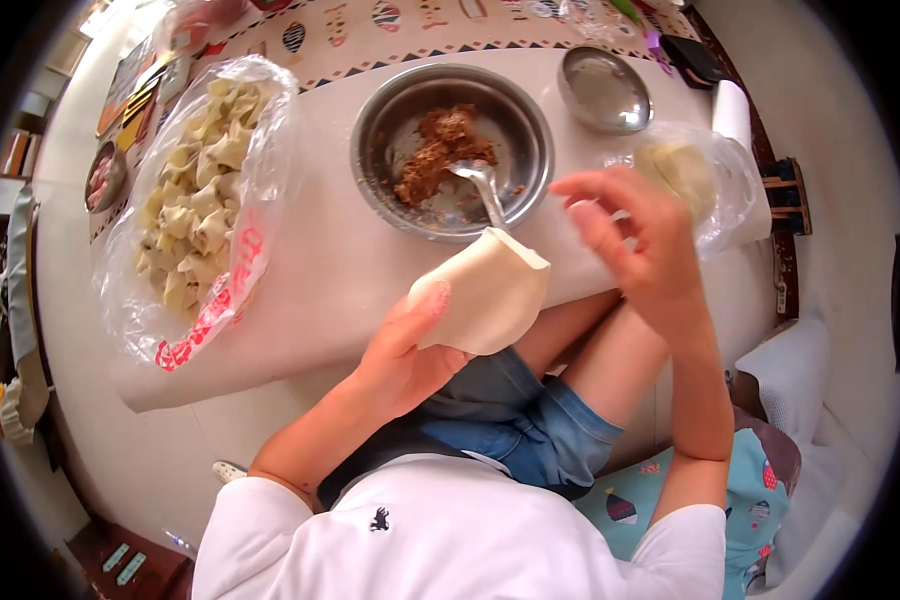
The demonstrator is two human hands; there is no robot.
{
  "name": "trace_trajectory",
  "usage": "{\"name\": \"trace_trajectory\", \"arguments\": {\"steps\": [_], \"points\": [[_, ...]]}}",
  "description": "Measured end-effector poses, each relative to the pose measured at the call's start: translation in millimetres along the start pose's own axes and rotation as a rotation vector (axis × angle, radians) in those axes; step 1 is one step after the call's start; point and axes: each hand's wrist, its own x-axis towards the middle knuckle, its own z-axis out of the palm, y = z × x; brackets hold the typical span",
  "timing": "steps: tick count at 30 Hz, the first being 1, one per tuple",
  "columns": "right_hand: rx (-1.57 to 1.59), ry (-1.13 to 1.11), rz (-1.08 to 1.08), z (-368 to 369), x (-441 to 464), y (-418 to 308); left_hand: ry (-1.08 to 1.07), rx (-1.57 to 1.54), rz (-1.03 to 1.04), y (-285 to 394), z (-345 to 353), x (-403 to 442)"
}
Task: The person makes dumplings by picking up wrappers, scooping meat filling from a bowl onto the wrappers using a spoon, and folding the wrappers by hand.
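Note:
My left hand (405, 355) is closed on a pale wonton wrapper (485, 295), thumb on top and fingers beneath. The far edge of the wrapper curls up, and I cannot tell if it is one sheet or several. To its right, my right hand (640, 235) hovers with fingers bent and apart, and nothing shows in it. Just beyond both hands stands a steel bowl (367, 150) with brown minced filling (435, 155). A metal spoon (485, 188) rests in the filling, its handle leaning toward me and partly hidden by the wrapper.
On the left, a clear plastic bag (270, 130) holds many folded wontons (205, 180). A smaller steel bowl (605, 90) sits at the back right, near a plastic bag of pale wrappers (680, 175). A small bowl (105, 178) stands at the far left. The table's front edge (300, 370) runs before my lap.

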Motion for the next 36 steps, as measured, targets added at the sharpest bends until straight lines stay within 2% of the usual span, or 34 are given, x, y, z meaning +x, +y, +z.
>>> {"name": "trace_trajectory", "arguments": {"steps": [3, 4, 6, 8, 9, 12, 15, 21, 26, 29, 36], "points": [[-0.234, -0.046, -0.096, -1, 2, 28, 0.128, 0.080, 0.078, 4, -10, -25], [-0.390, -0.011, -0.275, 6, 3, 35, 0.098, 0.143, 0.132, 4, -14, -32], [-0.414, -0.021, -0.467, 25, 2, 39, 0.039, 0.271, 0.230, 5, -21, -42], [-0.415, -0.033, -0.679, 51, 7, 46, -0.043, 0.095, 0.168, 16, -11, -43], [-0.405, -0.006, -0.675, 52, 12, 49, -0.089, 0.006, 0.138, 21, -8, -42], [-0.394, 0.132, -0.663, 50, 23, 41, 0.196, 0.098, 0.046, 24, -16, -47], [-0.283, 0.170, -0.603, 46, 21, 24, 0.391, 0.195, 0.066, 24, -20, -52], [-0.270, 0.073, -0.647, 72, 16, 31, 0.556, -0.122, 0.175, 34, -11, -53], [-0.141, 0.067, -0.641, 67, 12, 31, 0.409, -0.186, 0.207, 34, 0, -56], [-0.154, 0.076, -0.615, 70, 17, 33, 0.538, -0.152, 0.255, 28, -17, -50], [-0.018, 0.091, -0.521, 67, 4, 24, 0.374, -0.377, 0.256, 24, -22, -41]]}}
